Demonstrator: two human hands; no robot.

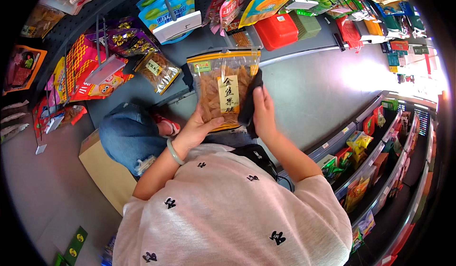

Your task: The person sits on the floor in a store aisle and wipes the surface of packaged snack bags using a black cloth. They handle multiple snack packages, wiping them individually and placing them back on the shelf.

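Observation:
A clear plastic bag of amber dried fruit strips is upright before my chest. It has yellow bands and a pale label with writing. My left hand grips its lower left corner, the thumb laid across the front. In my right hand is a black cloth, pressed along the bag's right side. More of the dark cloth shows behind the bag's left edge. A similar dried fruit bag lies on the grey bottom shelf, left of the one I hold.
Hooks with price-tag holders jut out over the shelf, carrying snack bags. A red plastic basket sits at the back. By my bent knee stands a cardboard box. Another stocked shelf rack lines the right.

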